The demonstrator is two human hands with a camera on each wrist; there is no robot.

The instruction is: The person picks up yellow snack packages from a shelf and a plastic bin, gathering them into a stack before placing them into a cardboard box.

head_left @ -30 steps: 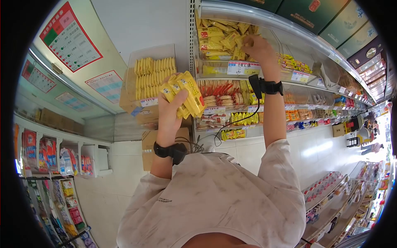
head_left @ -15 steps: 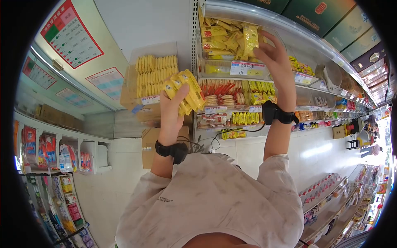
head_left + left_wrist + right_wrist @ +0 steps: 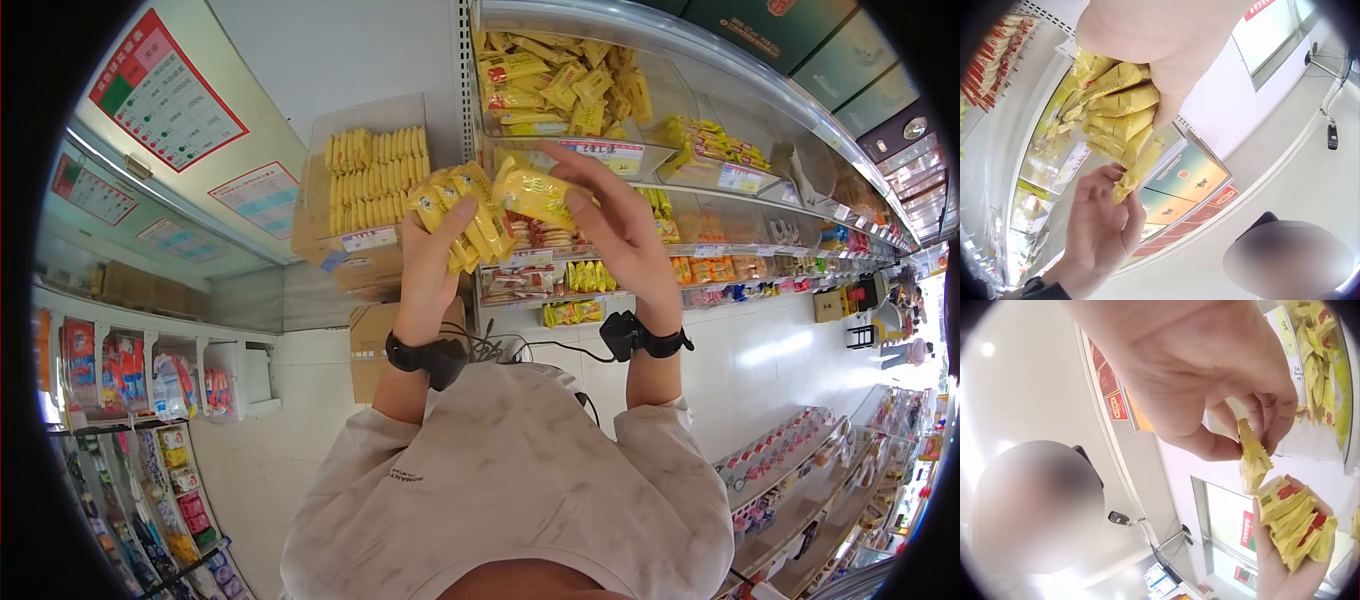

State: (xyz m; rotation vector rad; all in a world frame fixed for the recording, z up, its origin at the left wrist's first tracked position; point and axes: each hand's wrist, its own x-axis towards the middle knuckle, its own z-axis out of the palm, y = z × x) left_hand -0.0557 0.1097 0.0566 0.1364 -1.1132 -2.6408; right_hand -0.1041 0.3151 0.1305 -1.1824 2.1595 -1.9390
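Note:
My left hand (image 3: 432,262) grips a stack of several yellow snack packets (image 3: 470,215), thumb laid across the front of them. In the right wrist view the stack (image 3: 1119,115) shows its packets lined up side by side, some with red marks. My right hand (image 3: 625,235) pinches a single yellow packet (image 3: 540,195) between thumb and fingers, close beside the stack. From the right wrist, that packet (image 3: 1251,459) hangs by one end from the fingertips, right at the edge of the held stack (image 3: 1294,519).
A clear bin (image 3: 560,90) of loose yellow packets sits on the upper shelf. To its left, a clear-sided box (image 3: 375,185) holds packets in neat rows. Lower shelves carry more snacks (image 3: 590,275); a cardboard box (image 3: 370,350) stands on the floor. A cable (image 3: 570,347) runs between the wrists.
My right hand has drawn one packet out of the shelf bin and brought it down and left to the stack. The left hand keeps its stack, shifted slightly right.

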